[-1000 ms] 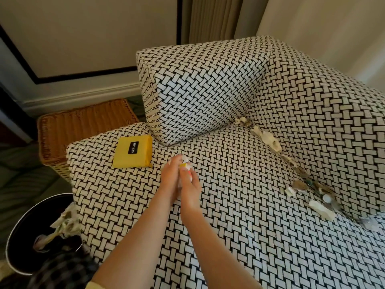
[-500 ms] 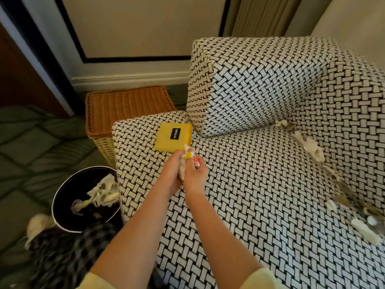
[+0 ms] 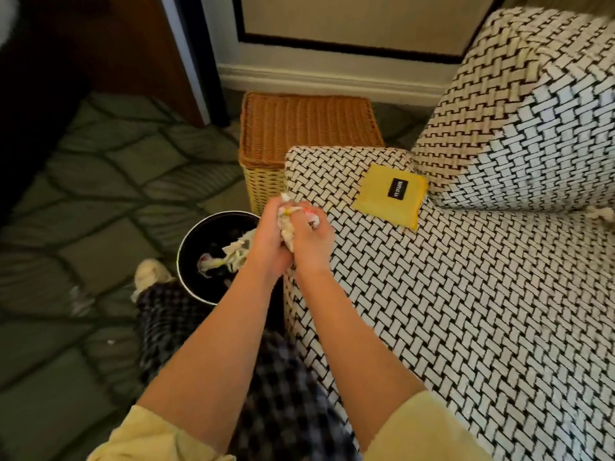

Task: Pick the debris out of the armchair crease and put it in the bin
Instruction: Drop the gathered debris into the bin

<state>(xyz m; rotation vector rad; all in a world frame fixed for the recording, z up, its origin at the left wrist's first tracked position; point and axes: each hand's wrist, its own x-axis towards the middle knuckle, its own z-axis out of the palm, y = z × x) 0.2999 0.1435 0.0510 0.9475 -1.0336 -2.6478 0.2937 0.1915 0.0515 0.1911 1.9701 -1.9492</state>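
Carry step, I'd say: left hand (image 3: 266,241) & right hand (image 3: 314,239) had fingers curled tight round a debris wad (image 3: 287,227), squeezed betw. them above the armchair (image 3: 432,294) front corner, just beside the bin (image 3: 182,247), not yet over it. Next prob: shift across over the rim, then spread fingers

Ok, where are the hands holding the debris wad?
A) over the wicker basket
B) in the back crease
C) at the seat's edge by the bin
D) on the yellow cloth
C: the left hand and right hand clasp the wad at the edge of the seat, with the bin just beside them.
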